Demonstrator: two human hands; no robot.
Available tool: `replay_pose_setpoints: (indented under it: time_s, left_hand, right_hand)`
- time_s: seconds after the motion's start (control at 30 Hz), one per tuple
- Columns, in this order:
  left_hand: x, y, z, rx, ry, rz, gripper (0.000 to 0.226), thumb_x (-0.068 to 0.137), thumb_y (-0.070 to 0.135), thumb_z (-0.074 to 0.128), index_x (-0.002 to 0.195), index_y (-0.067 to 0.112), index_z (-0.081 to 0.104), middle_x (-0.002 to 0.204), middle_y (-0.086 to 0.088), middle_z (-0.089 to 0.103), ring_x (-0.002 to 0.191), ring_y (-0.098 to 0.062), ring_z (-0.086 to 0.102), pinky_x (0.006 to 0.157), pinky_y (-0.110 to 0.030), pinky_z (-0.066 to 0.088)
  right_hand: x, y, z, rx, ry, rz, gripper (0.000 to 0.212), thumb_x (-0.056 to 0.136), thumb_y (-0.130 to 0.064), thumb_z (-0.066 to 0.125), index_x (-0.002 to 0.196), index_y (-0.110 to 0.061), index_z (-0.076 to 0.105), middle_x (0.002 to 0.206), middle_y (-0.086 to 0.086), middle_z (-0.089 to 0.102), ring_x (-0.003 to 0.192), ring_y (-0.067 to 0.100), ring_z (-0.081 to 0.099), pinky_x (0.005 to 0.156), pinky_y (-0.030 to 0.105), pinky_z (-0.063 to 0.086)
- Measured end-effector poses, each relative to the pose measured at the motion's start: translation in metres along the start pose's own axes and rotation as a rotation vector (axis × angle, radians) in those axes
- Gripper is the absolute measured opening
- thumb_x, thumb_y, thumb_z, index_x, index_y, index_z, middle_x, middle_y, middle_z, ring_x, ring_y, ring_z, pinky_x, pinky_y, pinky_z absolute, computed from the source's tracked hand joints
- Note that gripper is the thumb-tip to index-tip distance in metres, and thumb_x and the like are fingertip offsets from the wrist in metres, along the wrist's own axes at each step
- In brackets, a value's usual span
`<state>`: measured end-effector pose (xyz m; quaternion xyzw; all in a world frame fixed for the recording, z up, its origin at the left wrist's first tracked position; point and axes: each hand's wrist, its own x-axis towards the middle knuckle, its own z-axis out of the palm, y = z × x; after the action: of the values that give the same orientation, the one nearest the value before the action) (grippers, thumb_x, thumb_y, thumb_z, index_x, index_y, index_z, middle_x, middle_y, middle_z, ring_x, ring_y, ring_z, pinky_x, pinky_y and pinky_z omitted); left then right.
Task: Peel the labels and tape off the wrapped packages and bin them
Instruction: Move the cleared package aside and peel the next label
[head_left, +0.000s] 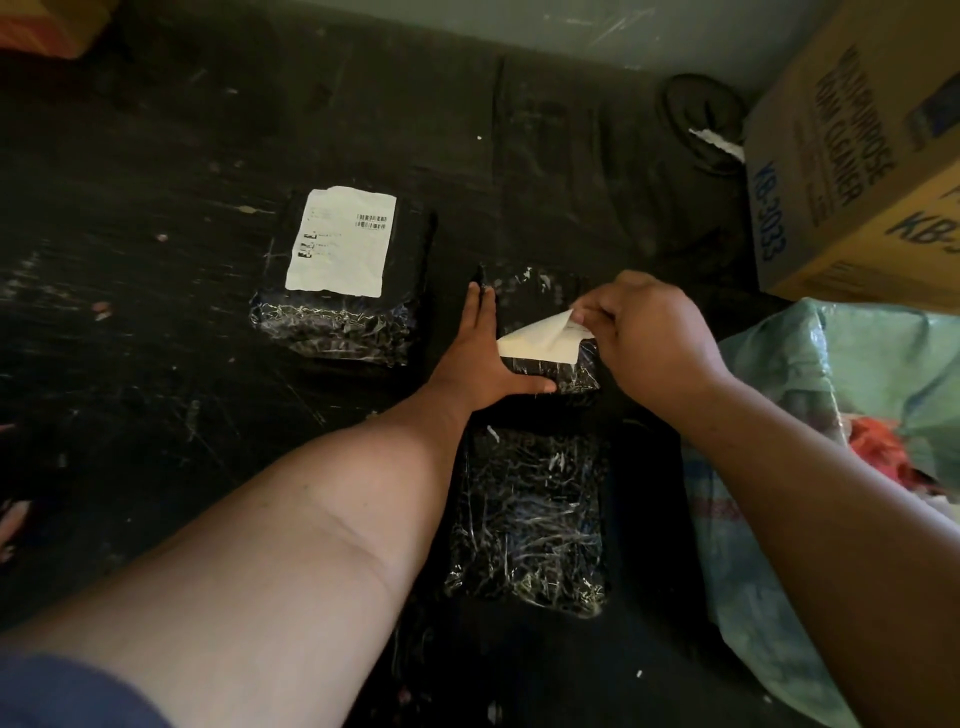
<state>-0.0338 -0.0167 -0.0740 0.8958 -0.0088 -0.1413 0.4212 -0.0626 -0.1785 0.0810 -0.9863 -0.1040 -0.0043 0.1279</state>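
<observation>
Wrapped packages: three in view, all black plastic under crinkled clear tape, lying on a dark scuffed floor (156, 156). The middle package (540, 332) sits centre frame, between both hands. Its white label (535, 343) is partly peeled: the far right corner is lifted and folded back toward the person, the near part still stuck down. The right hand (649, 332) pinches that lifted corner between thumb and fingertips, fingers curled. The left hand (483, 358) lies flat with fingers straight along the package's left edge and thumb spread across its near edge, pressing it down.

The far-left package (343, 291) lies apart from the hands, up and left; one full white label with barcodes (340, 241) is stuck flat on its top, untouched. The near package (530, 514) lies just below the middle one, close to the person, with no label showing on its top; the left forearm crosses just beside its left edge.

Labels counted: two, one being peeled, one intact.

Around: a pale green woven sack (810, 467) lies at right, partly hidden by the right forearm, with something red (878, 447) inside. One cardboard box (852, 156) with blue print stands at top right. A dark coiled item (701, 119) lies by the wall, next to the box. A navy sleeve (57, 691) shows bottom left.
</observation>
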Motion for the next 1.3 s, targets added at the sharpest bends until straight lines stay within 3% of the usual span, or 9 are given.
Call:
replay_pose_setpoints:
  time_s: [0.23,0.6,0.7,0.83,1.1,1.3]
  left_hand:
    - [-0.001,0.001,-0.001,0.02,-0.023,0.008,0.152,0.057,0.055,0.095,0.162,0.022,-0.01,0.165,0.011,-0.029,0.155,-0.01,0.005,0.11,-0.022,0.017]
    - [-0.001,0.0,-0.005,0.03,-0.033,0.001,0.153,0.055,0.059,0.094,0.163,0.022,-0.01,0.166,0.012,-0.028,0.155,-0.011,0.006,0.121,-0.034,0.022]
    - [0.001,0.0,-0.005,0.045,-0.047,0.005,0.154,0.056,0.058,0.094,0.162,0.021,-0.011,0.165,0.01,-0.03,0.156,-0.012,0.006,0.122,-0.034,0.022]
    - [0.002,0.004,-0.004,0.12,-0.045,0.01,0.156,0.054,0.06,0.094,0.162,0.02,-0.012,0.165,0.007,-0.031,0.156,-0.017,0.01,0.12,-0.037,0.026]
    - [-0.007,0.02,-0.009,0.257,-0.115,-0.028,0.145,0.067,0.067,0.084,0.16,0.023,-0.019,0.163,-0.006,-0.035,0.156,-0.031,0.007,0.122,-0.047,0.028]
    - [-0.024,0.042,-0.021,0.399,-0.153,-0.014,0.123,0.08,0.068,0.072,0.163,0.02,-0.005,0.169,-0.01,-0.018,0.156,-0.032,0.003,0.123,-0.05,0.024]
  right_hand:
    - [-0.018,0.003,0.003,0.048,0.113,-0.007,0.021,0.097,-0.023,0.057,0.105,-0.015,0.075,0.1,0.006,0.064,0.089,0.021,0.063,0.071,0.022,0.041]
    - [-0.032,0.012,0.005,0.08,0.235,-0.018,0.019,0.095,-0.022,0.06,0.103,-0.014,0.075,0.095,0.005,0.066,0.082,0.021,0.064,0.074,0.03,0.053]
    - [-0.035,0.015,0.001,0.078,0.268,0.004,0.018,0.095,-0.02,0.06,0.101,-0.013,0.075,0.095,0.006,0.066,0.083,0.021,0.064,0.074,0.025,0.049]
    - [-0.028,0.012,-0.031,0.128,0.436,0.048,0.017,0.094,-0.019,0.06,0.097,-0.012,0.075,0.096,0.006,0.067,0.08,0.013,0.056,0.069,0.013,0.032]
    - [-0.018,0.014,-0.089,-0.161,0.166,0.066,0.03,0.101,-0.026,0.049,0.127,-0.025,0.065,0.123,0.005,0.063,0.109,0.025,0.059,0.09,0.034,0.047]
    - [-0.035,0.043,-0.123,-0.277,0.068,0.134,0.041,0.1,-0.023,0.049,0.142,-0.021,0.051,0.14,0.005,0.055,0.126,0.025,0.052,0.101,0.033,0.043]
